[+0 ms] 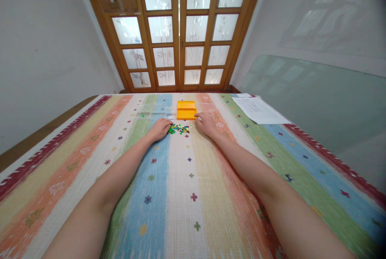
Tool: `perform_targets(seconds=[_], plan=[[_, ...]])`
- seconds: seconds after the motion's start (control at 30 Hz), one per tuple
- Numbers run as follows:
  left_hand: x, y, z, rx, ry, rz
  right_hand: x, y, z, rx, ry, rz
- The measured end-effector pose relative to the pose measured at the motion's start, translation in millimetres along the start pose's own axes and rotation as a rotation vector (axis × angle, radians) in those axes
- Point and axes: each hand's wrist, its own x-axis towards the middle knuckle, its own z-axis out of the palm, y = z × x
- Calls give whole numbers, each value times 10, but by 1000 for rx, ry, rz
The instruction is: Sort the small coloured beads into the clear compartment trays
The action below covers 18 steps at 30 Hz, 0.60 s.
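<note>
- Left hand (160,128) rests on the striped tablecloth (181,170), fingers loosely curled, tips at the left edge of the pile of small coloured pieces (180,130). Whether a piece is pinched under them, I cannot tell.
- Right hand (206,123) lies on the other side, fingers partly bent, tips at the near right corner of the orange tray (186,115). They seem to touch it; whether they grip the edge or something small, I cannot tell.
- The pile sits just on the near side of the tray, between the hands, probably so that both can reach it easily.
- The tray lies flat beyond the pile, with a ridge crossing it from side to side; fingertips at its corner would likely steady so light a thing.
- A clear divided box (155,112) lies left of the tray, a small green piece (142,116) apparently inside it. Its walls are hard to trace against the cloth, but that spot suits the left hand's reach.
- Paper sheets (261,110) lie well apart on the right, presumably to leave the arms room; their writing is too small to read.
</note>
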Motion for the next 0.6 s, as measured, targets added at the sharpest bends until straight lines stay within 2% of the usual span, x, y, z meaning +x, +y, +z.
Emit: perform_targets(seconds=[0.37,0.6], plan=[[28,-10,3,-73,26,-11,-8,-108,-62,19,-43,37],[29,-37,4,-18,7,-35,-12,-113,-60,16,-64,35]])
